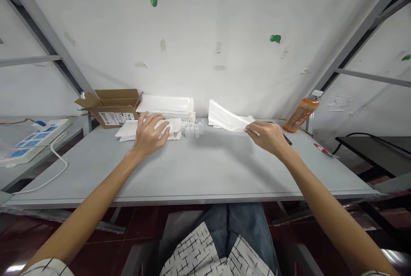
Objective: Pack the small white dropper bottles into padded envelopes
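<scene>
My left hand (148, 132) lies with fingers curled over a white plastic packet (171, 126) on top of flat white packets (128, 131) at the back of the grey table (199, 173). Beside it stand several small clear vials (193, 129). My right hand (268, 136) pinches the near corner of a stack of white plastic bags (226, 118) and lifts it slightly off the table.
An open cardboard box (111, 108) sits at the back left, with a white foam tray stack (167, 105) next to it. An orange drink bottle (301, 113) leans at the back right. A power strip (30, 142) and white cable lie on the left bench.
</scene>
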A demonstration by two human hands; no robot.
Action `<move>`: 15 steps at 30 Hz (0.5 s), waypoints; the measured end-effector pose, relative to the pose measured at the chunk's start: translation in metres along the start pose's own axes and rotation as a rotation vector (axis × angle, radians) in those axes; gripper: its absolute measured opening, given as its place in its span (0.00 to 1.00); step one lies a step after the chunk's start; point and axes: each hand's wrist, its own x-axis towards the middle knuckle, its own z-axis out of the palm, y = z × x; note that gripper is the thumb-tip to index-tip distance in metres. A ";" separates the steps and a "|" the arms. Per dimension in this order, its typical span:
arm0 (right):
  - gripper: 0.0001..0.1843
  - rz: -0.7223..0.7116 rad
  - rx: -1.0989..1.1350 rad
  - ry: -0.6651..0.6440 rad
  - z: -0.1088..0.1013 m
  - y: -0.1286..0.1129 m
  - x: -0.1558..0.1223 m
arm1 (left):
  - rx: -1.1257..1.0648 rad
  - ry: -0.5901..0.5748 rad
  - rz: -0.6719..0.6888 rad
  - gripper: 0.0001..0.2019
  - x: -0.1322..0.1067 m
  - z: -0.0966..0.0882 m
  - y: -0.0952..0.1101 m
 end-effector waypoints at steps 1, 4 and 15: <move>0.17 -0.020 0.022 -0.019 -0.007 -0.007 -0.007 | 0.009 0.039 -0.018 0.09 0.004 -0.002 -0.002; 0.15 -0.085 0.071 -0.071 -0.017 -0.023 -0.022 | 0.035 0.126 -0.085 0.08 0.017 -0.009 -0.012; 0.15 -0.411 -0.100 -0.426 0.036 -0.105 -0.016 | -0.086 0.061 -0.085 0.09 0.036 -0.013 0.004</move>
